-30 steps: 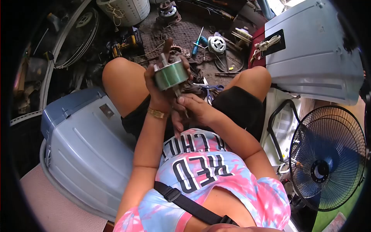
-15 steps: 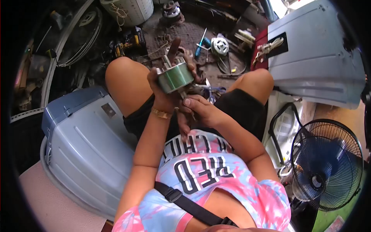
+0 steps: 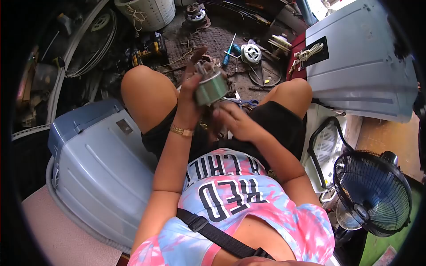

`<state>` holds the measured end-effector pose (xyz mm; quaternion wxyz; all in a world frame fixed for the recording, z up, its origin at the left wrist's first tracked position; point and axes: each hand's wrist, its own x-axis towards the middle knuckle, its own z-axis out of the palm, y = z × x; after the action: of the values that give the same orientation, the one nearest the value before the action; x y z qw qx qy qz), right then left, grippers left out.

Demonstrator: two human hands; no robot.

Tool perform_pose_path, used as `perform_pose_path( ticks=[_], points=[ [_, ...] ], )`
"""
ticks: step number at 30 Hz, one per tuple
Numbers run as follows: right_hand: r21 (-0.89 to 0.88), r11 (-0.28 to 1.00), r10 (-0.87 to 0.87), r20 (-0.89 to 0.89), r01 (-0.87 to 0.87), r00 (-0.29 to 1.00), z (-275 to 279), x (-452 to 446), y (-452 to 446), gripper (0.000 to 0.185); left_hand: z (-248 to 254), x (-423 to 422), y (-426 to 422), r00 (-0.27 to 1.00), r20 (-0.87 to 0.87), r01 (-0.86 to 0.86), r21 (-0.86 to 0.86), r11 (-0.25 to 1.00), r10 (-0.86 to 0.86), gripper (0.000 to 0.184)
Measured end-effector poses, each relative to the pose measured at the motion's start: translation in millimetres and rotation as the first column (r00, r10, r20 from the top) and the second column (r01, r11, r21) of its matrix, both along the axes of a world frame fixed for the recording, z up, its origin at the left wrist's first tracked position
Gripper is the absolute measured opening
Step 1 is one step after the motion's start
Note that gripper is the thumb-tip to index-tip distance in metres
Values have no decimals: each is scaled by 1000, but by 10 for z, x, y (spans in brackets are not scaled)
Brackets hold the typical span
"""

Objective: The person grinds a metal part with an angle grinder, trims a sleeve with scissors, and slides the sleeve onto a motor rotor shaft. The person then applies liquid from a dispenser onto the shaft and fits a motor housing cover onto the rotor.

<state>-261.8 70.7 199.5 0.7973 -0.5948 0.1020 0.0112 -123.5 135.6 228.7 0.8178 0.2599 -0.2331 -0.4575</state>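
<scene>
Left hand (image 3: 190, 99): fingers clamped around the side of a green metal cylinder (image 3: 212, 90), upper centre of frame, tilted. Right hand (image 3: 237, 123): blurred, just below the cylinder; whether its fingers grip anything, cannot tell. Beyond: blue-handled screwdriver (image 3: 227, 57), round silver part (image 3: 251, 53), floor, upper centre. Black fan (image 3: 372, 193), lower right.

I list: one tie-dye shirt (image 3: 262, 221), pink, blue and white, black-and-white lettering (image 3: 228, 199), lower centre of frame; black strap (image 3: 228, 241), black buckle (image 3: 196, 222); black shorts (image 3: 282, 126), centre; gold-coloured wristband (image 3: 182, 131), left wrist.
</scene>
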Motion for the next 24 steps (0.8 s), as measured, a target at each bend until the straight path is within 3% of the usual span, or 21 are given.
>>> perform_pose_path(
  ticks=[1, 2, 5, 6, 8, 10, 11, 13, 14, 15, 17, 18, 19, 20, 21, 22, 23, 24],
  points=[
    [374, 922, 80, 75, -103, 994, 166, -17, 75, 33, -24, -22, -16, 974, -172, 111, -198, 974, -146, 73],
    [685, 701, 155, 124, -198, 980, 333, -31, 147, 34, -13, -86, -74, 944, -208, 157, -400, 903, -257, 70],
    [416, 897, 115, 115, -153, 987, 207, 29, -8, 32, 135, -59, 18, 998, -29, -45, 60, 997, 47, 74],
    [-180, 982, -40, 59, 50, 997, 214, 99, -118, 34, 241, -60, 2, 921, 319, -327, 321, 889, 223, 75],
    [-193, 981, -35, -66, 21, 997, 305, 26, -39, 33, 56, -27, 17, 997, 21, -78, 59, 995, 77, 73],
    [177, 980, -79, -84, 93, 993, 180, 32, 181, 32, -44, -52, -39, 966, -189, 113, -312, 943, -178, 80],
    [351, 927, -104, -103, 134, 989, 129, 40, 288, 32, -31, -80, -5, 982, -152, 77, -203, 976, -109, 79],
    [-53, 998, -42, -50, 39, 998, 147, 19, 59, 31, 83, -43, 18, 999, -33, -29, -8, 1000, 28, 77],
    [-258, 964, -47, 78, 66, 996, 147, 140, -62, 29, 230, -24, 18, 936, 297, -294, 353, 888, 192, 74],
    [-561, 805, -86, 210, 192, 974, 12, 224, -110, 28, 197, -10, 15, 940, 279, -288, 330, 899, 198, 71],
    [-236, 966, -91, 79, 108, 993, -6, 158, 17, 30, 7, 16, 16, 949, 245, -266, 294, 918, 196, 67],
    [72, 996, -51, 23, 49, 998, 48, 107, 67, 30, -90, 37, 40, 993, -118, -7, -24, 1000, 4, 62],
    [386, 922, -1, -30, 12, 1000, 150, 44, 142, 30, -104, 18, 23, 987, -160, 6, -69, 998, -17, 62],
    [393, 912, -55, -172, 119, 984, 233, 23, 219, 30, -113, -31, 25, 977, -208, 17, -105, 994, -39, 62],
    [223, 935, -209, -286, 277, 935, 359, 21, 246, 30, -92, -52, 22, 968, -245, 24, -149, 989, -61, 62],
    [-18, 983, -184, -110, 183, 977, 143, 102, 90, 31, -15, -2, 43, 991, 67, -128, 223, 966, 116, 69],
    [-277, 954, -104, 58, 116, 993, -63, 197, -88, 32, -31, -3, 39, 985, 75, -169, 236, 957, 155, 66],
    [-464, 871, -126, 110, 163, 986, -6, 211, -108, 33, -83, 2, 26, 978, 86, -208, 245, 947, 192, 62]
  ],
)
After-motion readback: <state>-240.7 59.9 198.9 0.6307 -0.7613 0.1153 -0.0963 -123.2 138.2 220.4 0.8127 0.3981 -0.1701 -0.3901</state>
